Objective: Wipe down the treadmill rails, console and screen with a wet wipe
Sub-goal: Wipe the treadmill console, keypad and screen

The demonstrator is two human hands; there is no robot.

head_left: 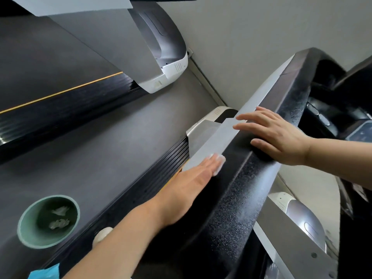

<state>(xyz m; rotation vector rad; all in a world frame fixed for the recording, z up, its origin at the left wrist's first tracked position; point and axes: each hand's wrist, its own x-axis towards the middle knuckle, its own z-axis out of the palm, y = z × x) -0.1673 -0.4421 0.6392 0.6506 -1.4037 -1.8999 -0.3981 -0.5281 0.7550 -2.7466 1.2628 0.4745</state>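
Two flat hands on textured black rail (237,208): left hand (187,188) fingers straight, pressing crumpled white wet wipe (218,163); right hand (275,135) splayed, empty.

No legible text, brand, number or sign anywhere. Faint marks on the lit console panel (360,133) at the right edge, too blurred to read. Pale blotches on a dark strip (360,191) lower right, likewise unreadable.
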